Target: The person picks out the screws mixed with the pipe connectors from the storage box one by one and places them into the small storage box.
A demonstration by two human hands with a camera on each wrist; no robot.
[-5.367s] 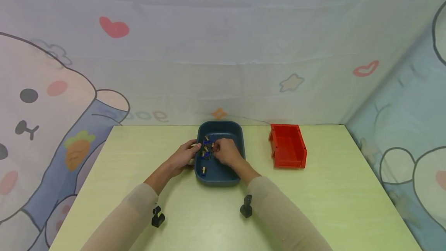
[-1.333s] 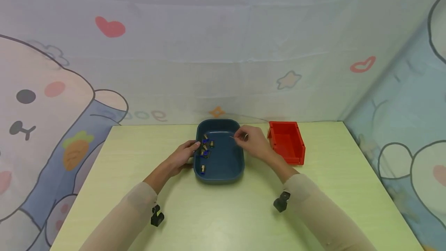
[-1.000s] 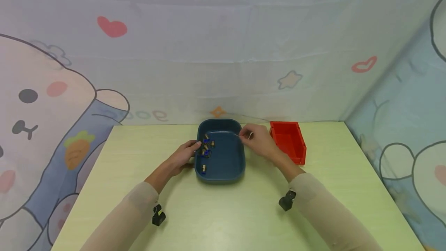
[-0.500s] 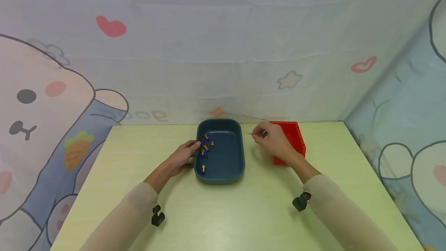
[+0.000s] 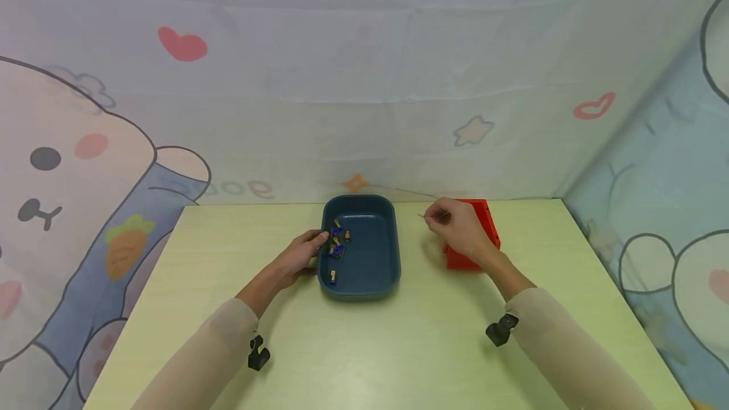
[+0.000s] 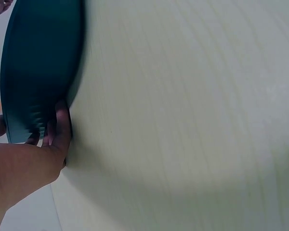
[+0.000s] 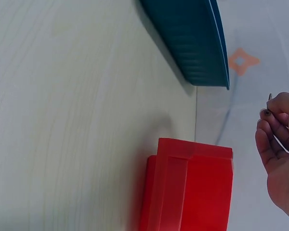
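My left hand (image 5: pixel 297 254) grips the left wall of a dark blue tray (image 5: pixel 364 290), its thumb at the rim and its fingers on the outside. Inside, along the tray's left side, lie several small brass fittings (image 5: pixel 333 277) with blue ends. My right hand (image 5: pixel 460 228) is raised above the left part of a red bin (image 5: pixel 464 262), pinching a thin metal piece (image 7: pixel 270 96) between thumb and fingertip. The piece points left; its exact kind is too small to tell. In the head view my right hand covers part of the bin.
Both containers stand toward the back of the pale wooden table (image 5: pixel 364 359), with a strip of tabletop between them. A printed cloth (image 5: pixel 319 81) hangs right behind the table's back edge. A black camera mount (image 5: pixel 501 329) sits at my right wrist, another (image 5: pixel 259 353) at my left.
From over the blue tray, my right hand has moved right to the red bin, carrying the thin metal piece. My left hand and the tray have stayed in place.
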